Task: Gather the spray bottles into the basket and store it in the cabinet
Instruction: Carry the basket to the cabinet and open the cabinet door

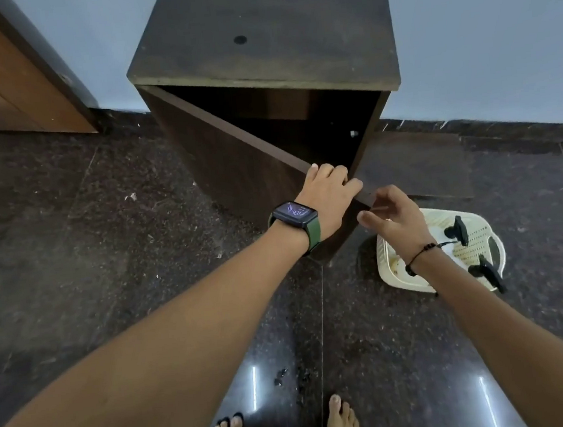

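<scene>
A dark wooden cabinet [263, 43] stands against the wall with its door [234, 169] swung open toward me. My left hand [329, 191], with a watch on the wrist, grips the door's top corner. My right hand [394, 218] hovers just right of that corner, fingers loosely curled and holding nothing. On the floor to the right sits a cream plastic basket [386, 265]. Two spray bottles with black trigger heads [459, 230] [486, 271] lie in it, and my right forearm hides part of the basket.
The cabinet interior [317, 130] is dark and looks vacant. A flat dark board [416, 166] lies on the floor right of the cabinet. A wooden door [2, 75] is at the far left. My bare feet [341, 424] stand on the dark polished floor.
</scene>
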The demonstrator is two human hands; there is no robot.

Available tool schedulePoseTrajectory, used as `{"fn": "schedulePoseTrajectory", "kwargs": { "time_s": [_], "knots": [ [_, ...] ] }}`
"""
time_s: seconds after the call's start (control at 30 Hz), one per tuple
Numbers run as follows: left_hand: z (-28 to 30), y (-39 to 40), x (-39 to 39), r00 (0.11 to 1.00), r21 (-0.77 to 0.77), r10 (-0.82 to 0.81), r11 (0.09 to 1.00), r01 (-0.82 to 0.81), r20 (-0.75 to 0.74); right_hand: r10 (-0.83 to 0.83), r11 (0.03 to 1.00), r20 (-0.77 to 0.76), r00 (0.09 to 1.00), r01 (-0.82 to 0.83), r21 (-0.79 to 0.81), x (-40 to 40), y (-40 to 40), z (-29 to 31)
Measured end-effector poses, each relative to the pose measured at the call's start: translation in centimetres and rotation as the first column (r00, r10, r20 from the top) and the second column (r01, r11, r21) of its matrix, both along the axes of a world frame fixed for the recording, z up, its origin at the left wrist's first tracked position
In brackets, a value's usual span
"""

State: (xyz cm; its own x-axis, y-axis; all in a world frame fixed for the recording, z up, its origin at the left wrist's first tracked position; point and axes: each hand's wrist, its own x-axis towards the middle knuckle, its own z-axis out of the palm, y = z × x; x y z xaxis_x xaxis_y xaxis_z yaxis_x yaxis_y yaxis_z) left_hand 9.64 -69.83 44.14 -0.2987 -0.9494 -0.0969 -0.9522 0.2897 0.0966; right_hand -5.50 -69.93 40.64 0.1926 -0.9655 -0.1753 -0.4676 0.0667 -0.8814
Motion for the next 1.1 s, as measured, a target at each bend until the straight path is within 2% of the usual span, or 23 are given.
{"fn": "schedulePoseTrajectory", "kwargs": {
  "time_s": [0.23,0.33,0.47,0.6,0.7,0.87,0.93,1.03,1.1],
  "knots": [
    [1.1,3.2,2.3,0.982,0.018,-0.164,0.986,0.163,0.095,-0.155,0.972,-0.214,0.964,0.111,-0.205,3.6,4.9,0.2],
    [0.8,4.6,3.7,0.947,0.004,-0.295,0.955,0.297,0.124,-0.153,0.975,-0.281,0.947,0.098,-0.201,4.6,6.9,0.5],
    [0.3,6.0,6.4,0.879,-0.140,-0.461,0.869,0.475,0.126,-0.133,0.980,-0.315,0.940,0.077,-0.183,6.2,9.3,0.6],
    [0.4,8.4,9.2,0.825,-0.189,-0.553,0.803,0.565,0.120,-0.145,0.982,-0.337,0.930,0.095,-0.162,8.7,12.9,0.5],
    [1.0,10.5,11.8,0.805,-0.169,-0.590,0.789,0.591,0.061,-0.139,0.986,-0.339,0.930,0.098,-0.137,11.3,15.9,0.6],
    [2.0,14.4,17.6,0.788,0.033,-0.615,0.788,0.615,0.023,-0.049,0.998,-0.338,0.940,0.030,-0.059,17.2,21.1,0.9],
    [1.9,16.0,20.1,0.806,0.077,-0.591,0.805,0.588,0.027,-0.013,0.997,-0.305,0.952,-0.012,-0.079,19.7,22.8,0.8],
    [1.9,18.2,23.3,0.856,0.104,-0.516,0.854,0.510,0.043,0.088,0.996,-0.194,0.977,-0.087,0.014,23.8,24.4,1.0],
    [2.0,19.4,25.1,0.903,0.120,-0.426,0.901,0.418,0.055,0.108,0.994,-0.113,0.988,-0.107,0.017,26.4,25.3,1.1]
  ]
}}
